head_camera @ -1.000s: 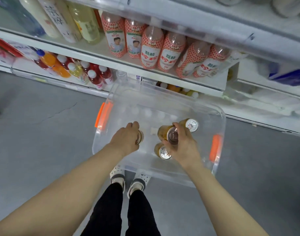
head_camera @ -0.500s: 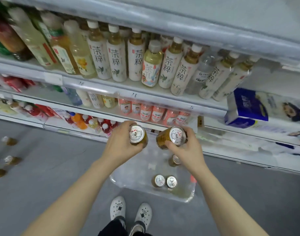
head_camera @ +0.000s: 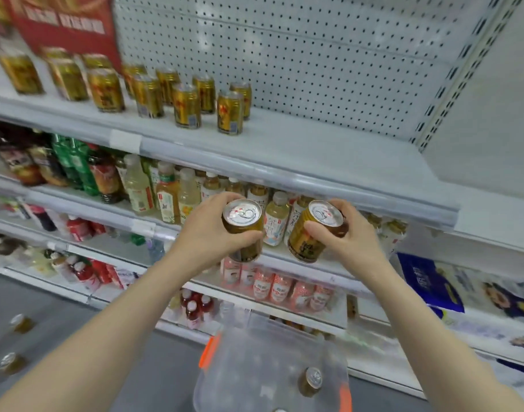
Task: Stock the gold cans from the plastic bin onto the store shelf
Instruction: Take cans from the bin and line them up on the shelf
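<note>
Behind both held cans (head_camera: pixel 243 218), bottles (head_camera: pixel 168 200)

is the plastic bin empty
No, at least one gold can stands inside the plastic bin, near its right side.

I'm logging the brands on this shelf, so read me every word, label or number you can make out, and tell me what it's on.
No text can be quoted with confidence.
Red sign: large pale characters, blurred.
Gold cans on the top shelf: labels blurred.
Gold can in the right hand: dark characters, unreadable.
Pale bottle beside it: vertical characters, too small.
Blue pack: pale characters, blurred.
</note>
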Motion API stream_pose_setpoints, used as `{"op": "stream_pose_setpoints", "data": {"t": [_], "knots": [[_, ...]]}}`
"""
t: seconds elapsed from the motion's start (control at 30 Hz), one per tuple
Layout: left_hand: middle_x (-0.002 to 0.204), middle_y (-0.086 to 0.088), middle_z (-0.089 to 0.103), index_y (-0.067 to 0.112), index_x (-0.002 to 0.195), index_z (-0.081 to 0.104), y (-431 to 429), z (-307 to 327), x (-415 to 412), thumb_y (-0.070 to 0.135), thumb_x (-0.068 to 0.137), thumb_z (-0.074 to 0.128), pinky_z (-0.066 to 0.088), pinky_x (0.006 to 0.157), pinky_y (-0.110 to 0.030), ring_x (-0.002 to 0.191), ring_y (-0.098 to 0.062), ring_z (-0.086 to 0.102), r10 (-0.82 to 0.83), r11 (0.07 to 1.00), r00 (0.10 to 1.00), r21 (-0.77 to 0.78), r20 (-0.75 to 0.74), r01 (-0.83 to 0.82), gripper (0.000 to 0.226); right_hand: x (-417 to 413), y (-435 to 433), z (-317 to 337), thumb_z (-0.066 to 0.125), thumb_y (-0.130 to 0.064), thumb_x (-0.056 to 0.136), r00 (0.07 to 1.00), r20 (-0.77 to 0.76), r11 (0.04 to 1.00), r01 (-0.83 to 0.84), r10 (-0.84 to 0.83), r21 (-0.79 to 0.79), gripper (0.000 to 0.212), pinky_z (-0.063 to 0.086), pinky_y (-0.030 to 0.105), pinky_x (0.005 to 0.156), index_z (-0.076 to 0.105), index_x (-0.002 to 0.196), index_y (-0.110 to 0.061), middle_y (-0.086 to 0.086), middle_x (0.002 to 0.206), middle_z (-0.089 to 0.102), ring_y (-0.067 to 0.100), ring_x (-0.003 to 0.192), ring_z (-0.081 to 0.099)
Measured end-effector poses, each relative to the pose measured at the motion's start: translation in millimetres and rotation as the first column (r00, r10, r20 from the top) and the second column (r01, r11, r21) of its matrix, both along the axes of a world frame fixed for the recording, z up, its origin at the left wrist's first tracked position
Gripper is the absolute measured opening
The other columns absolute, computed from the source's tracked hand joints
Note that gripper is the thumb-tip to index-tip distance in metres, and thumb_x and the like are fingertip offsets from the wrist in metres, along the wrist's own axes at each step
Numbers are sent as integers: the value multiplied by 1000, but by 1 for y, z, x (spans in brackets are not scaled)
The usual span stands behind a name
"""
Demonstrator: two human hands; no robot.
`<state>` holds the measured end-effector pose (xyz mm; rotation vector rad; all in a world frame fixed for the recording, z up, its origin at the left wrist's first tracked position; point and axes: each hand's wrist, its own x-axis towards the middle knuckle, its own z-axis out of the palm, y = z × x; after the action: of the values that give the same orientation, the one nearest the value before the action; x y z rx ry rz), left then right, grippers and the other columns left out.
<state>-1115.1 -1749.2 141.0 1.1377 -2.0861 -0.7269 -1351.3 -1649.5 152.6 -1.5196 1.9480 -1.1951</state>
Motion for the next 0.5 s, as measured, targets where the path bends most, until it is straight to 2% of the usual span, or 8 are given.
{"op": "stream_pose_setpoints", "data": {"t": [0.13, 0.2, 0.27, 0.37, 0.5], "knots": [[109, 16, 60, 35, 114, 54, -38, 49, 6, 60, 61, 77, 48, 83, -27, 100, -6, 57, -8, 999, 1000, -38, -11, 8, 63, 3, -32, 41, 73, -52, 76, 998, -61, 999, 13, -15, -46, 47, 49, 19, 67, 54, 115, -35, -22, 103, 62, -5, 89, 60], [107, 15, 62, 34, 116, 54, -62, 73, 6, 58, 61, 79, 52, 79, -27, 97, -5, 59, -24, 999, 999, -31, -26, 23, 65, 6, -52, 58, 74, -53, 75, 995, -97, 997, 22, -28, -69, 48, 46, 16, 65, 54, 115, -34, -21, 104, 62, -4, 89, 60], [107, 14, 63, 32, 119, 55, -90, 96, 2, 56, 62, 80, 56, 76, -28, 96, -6, 61, -48, 998, 998, -38, -48, 47, 67, 7, -73, 71, 73, -55, 74, 990, -131, 995, 41, -52, -90, 51, 45, 15, 64, 54, 116, -33, -21, 104, 61, -3, 91, 59], [108, 12, 63, 29, 122, 54, -136, 128, -10, 55, 66, 79, 51, 73, -22, 97, -7, 60, -91, 993, 996, -73, -17, 90, 66, 8, -105, 87, 73, -55, 74, 988, -126, 991, 77, -91, -114, 49, 45, 15, 65, 55, 114, -33, -20, 104, 62, -2, 90, 59], [104, 12, 63, 32, 117, 54, -200, 162, -36, 63, 64, 75, 52, 70, -26, 93, -9, 60, -125, 984, 989, -119, 77, 134, 64, 4, -147, 99, 76, -53, 73, 974, -152, 980, 151, -170, -128, 46, 51, 24, 71, 56, 109, -32, -19, 101, 63, 2, 90, 61]]}}
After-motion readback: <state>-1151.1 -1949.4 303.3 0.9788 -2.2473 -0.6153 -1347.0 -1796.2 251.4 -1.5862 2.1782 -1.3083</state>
